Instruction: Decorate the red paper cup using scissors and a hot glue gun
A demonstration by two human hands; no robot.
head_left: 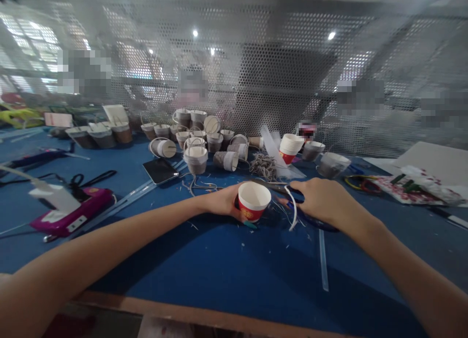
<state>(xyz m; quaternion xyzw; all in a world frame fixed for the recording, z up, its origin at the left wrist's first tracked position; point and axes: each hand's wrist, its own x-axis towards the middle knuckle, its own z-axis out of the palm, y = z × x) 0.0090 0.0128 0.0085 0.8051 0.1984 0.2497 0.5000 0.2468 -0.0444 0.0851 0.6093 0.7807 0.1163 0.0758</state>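
Observation:
A red and white paper cup stands upright in my left hand, whose fingers wrap round its left side and base. To the right, my right hand is closed on a pair of scissors with dark blue handles. Their blades point left, passing behind the cup. A curled white paper strip hangs beside the fingers of that hand. Small white scraps lie on the blue table around the cup.
Behind are several small wrapped cups with handles, a heap of cord and a stack of paper cups. A phone and a purple power strip lie left. A clear ruler-like strip lies near the front right.

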